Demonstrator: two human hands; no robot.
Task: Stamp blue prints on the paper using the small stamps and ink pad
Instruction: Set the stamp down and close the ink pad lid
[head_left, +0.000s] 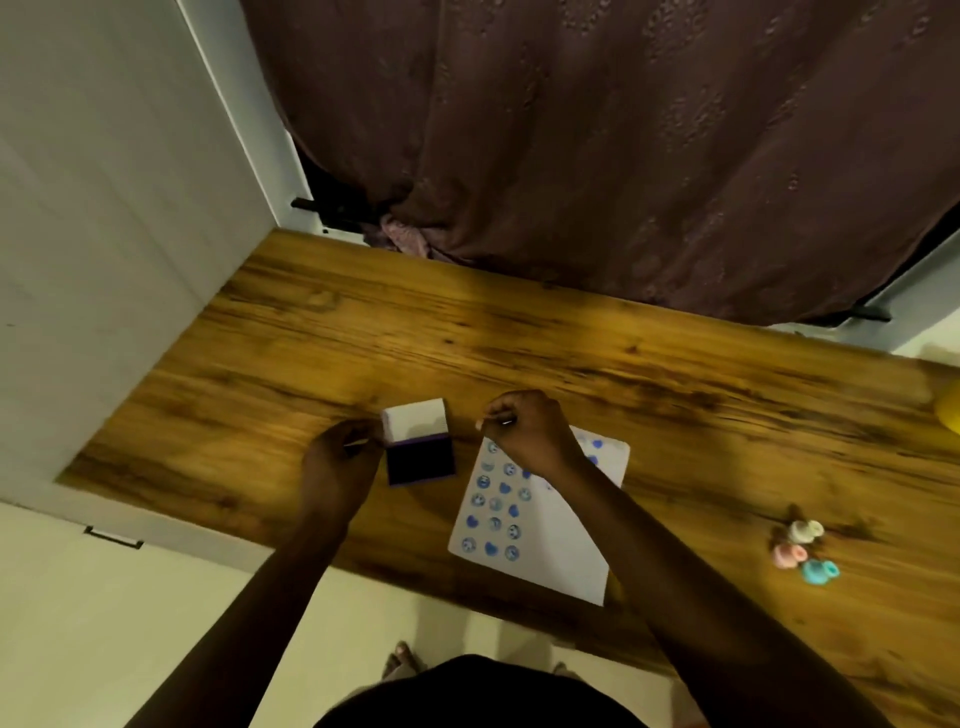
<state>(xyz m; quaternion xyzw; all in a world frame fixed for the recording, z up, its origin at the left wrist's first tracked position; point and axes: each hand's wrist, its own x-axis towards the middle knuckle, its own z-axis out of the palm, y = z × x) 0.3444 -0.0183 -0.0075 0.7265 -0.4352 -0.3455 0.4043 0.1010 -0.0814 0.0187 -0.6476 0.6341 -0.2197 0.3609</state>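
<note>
An open ink pad lies on the wooden table, its white lid folded back and the dark pad facing up. My left hand is curled against the pad's left edge, fingertips pinching it near the hinge. To the right lies a white paper with several blue round and heart prints in its left half. My right hand hovers over the paper's top edge, fingers closed around a small stamp that is almost wholly hidden.
Three small stamps lie together at the right of the table: a white stamp, a pink stamp and a teal stamp. A brown curtain hangs behind the table. A yellow object shows at the right edge.
</note>
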